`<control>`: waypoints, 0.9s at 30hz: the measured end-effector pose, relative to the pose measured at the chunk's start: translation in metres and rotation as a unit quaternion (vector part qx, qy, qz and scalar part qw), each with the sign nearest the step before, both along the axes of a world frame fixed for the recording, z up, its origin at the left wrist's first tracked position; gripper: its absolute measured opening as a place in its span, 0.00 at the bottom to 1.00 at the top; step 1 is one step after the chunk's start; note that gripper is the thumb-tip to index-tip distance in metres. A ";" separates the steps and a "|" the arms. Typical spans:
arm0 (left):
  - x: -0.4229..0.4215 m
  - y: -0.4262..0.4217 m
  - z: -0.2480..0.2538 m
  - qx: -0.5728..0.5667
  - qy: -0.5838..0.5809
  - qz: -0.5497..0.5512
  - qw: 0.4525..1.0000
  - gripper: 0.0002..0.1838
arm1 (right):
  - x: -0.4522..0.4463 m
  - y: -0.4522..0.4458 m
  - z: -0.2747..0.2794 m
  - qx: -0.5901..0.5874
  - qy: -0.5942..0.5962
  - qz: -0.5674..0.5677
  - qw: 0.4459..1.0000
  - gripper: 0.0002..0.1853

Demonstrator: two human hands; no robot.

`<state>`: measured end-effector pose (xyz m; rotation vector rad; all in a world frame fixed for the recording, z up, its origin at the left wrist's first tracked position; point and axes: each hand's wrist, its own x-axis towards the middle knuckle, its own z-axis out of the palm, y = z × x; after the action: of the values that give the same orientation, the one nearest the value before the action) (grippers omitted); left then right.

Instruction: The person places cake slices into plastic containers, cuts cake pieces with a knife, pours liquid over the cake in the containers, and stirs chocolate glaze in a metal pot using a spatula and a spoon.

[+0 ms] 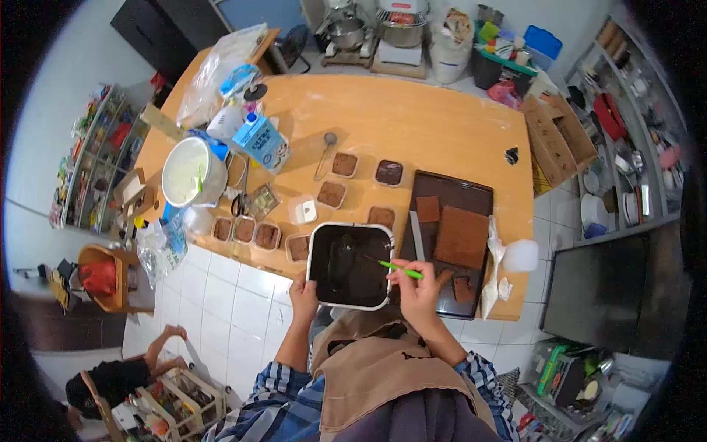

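Observation:
My left hand [303, 298] is closed on the left rim of a square white tub [350, 306], which is tilted toward me at the table's near edge. Dark, glossy chocolate [342, 265] coats its inside. In my right hand [417, 295] is a thin utensil with a bright green handle [401, 269], pinched between the fingers. Its tip reaches into the tub; the shape of its head cannot be made out. Just right of the tub lies a dark baking tray [456, 191] bearing a brown cake sheet [462, 237], cut pieces and a long metal blade [417, 236].
Several small cups of brown cake [332, 194] stand beyond the tub; one has a dark glossy top [389, 172]. A piping bag [493, 269] lies right of the tray. At left are a white bucket [193, 173] and a milk carton [259, 140]. Another person [118, 387] is at lower left.

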<state>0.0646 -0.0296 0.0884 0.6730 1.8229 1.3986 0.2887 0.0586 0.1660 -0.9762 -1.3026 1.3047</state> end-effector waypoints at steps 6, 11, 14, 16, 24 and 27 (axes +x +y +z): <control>0.005 0.028 0.007 -0.015 0.034 0.004 0.999 0.18 | -0.009 0.041 -0.010 -0.018 -0.088 0.005 0.996 0.07; 0.001 0.022 0.000 -0.044 0.123 -0.012 0.991 0.13 | -0.020 0.052 -0.016 -0.057 -0.133 0.016 0.989 0.06; 0.007 0.025 0.016 -0.023 0.175 0.023 0.984 0.11 | -0.013 0.055 -0.010 -0.014 -0.240 0.060 0.969 0.06; 0.010 0.019 0.013 -0.023 0.201 0.042 0.978 0.11 | -0.006 0.058 0.000 0.089 -0.316 0.085 0.941 0.06; 0.042 0.023 0.033 -0.097 0.169 0.105 0.975 0.12 | -0.002 0.059 0.020 0.213 -0.554 0.271 0.758 0.06; 0.055 0.025 0.024 0.040 0.279 0.134 0.950 0.09 | -0.004 0.061 0.014 0.239 -0.593 0.256 0.725 0.06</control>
<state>0.1196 -0.0046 0.1124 0.9647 2.3795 1.5707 0.2843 0.1198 0.1801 -1.1138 -2.8905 0.4765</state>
